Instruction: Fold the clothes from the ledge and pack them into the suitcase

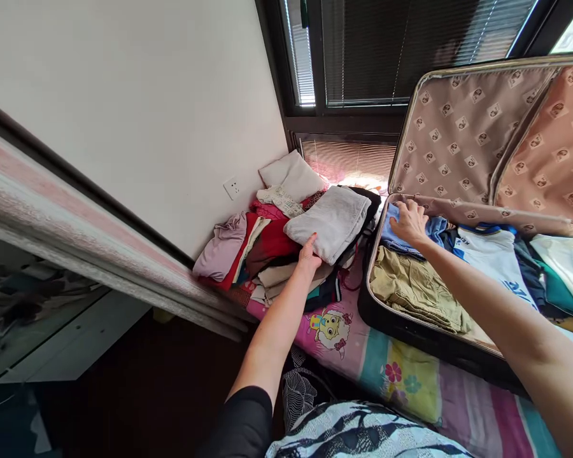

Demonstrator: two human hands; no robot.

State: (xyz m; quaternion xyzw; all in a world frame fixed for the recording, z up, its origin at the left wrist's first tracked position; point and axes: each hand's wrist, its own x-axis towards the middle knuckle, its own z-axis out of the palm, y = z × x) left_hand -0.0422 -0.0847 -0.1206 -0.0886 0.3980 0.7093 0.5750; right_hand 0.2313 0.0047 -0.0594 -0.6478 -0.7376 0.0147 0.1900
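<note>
Left hand (pixel 310 253) clamped on grey garment (pixel 332 219), right hand (pixel 411 224), fingers apart, at blue garment (pixel 392 240), suitcase's (pixel 396 324) far left corner.

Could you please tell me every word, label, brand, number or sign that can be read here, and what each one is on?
"KE": on the chest of the white shirt in the open suitcase; anything after those letters is unclear.
Large blue lettering lower on that shirt: too unclear to read.
Repeated printed badges on the suitcase lining: too small to read.
</note>
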